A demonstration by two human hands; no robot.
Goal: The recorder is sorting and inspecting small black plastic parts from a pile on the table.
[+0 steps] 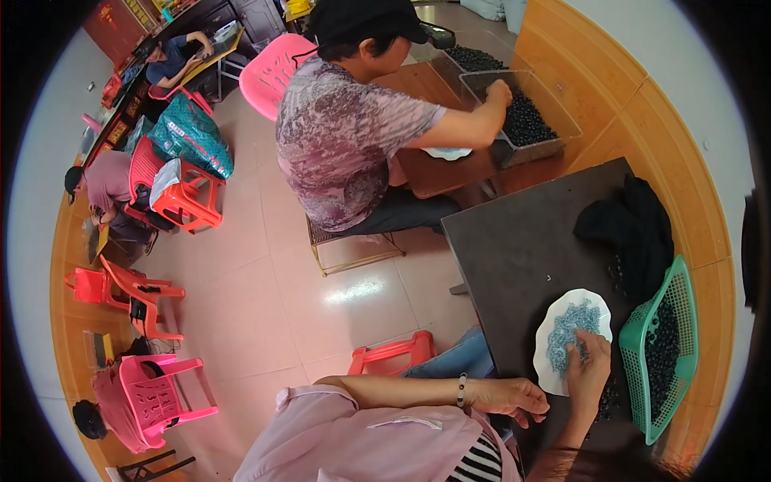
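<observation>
My right hand (590, 365) reaches over a white scalloped plate (544, 377) on the dark table. Its thumb and fingers come together at a heap of small pale-blue, see-through pieces (569, 325) on the plate. Whether a piece sits between the fingertips is too small to tell. Just left of the plate's near edge, my left hand (514, 399) is held with its fingers curled in, and a beaded bracelet (462, 390) circles its wrist. Anything in those fingers is hidden. Right of the plate stands a green mesh basket (634, 377) with many small black pieces (662, 353).
Black cloth (630, 229) lies on the dark table (514, 233) by the wall. Loose black bits lie between plate and basket. Ahead, a person (353, 145) reaches into a clear bin (554, 149) of black pieces. A red stool (393, 353) stands left. Others sit along the left wall.
</observation>
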